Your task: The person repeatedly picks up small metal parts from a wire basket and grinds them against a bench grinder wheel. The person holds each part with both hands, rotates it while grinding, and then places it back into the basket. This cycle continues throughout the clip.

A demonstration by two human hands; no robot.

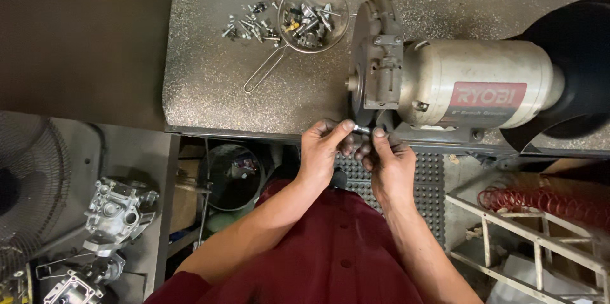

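Small metal part (361,130) pinched between left hand (322,149) and right hand (389,161) fingertips. Bench grinder (445,85) wheel just beyond. Strainer (312,17) of bolts farther back.

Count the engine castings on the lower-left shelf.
3 in view, all beside the fan: a large one uppermost, a darker one below it, and a third cut off by the bottom edge. More may lie out of frame.

Both hands, left hand (324,148) and right hand (389,161), pinch a small metal part (361,129) against the bench grinder (445,85).
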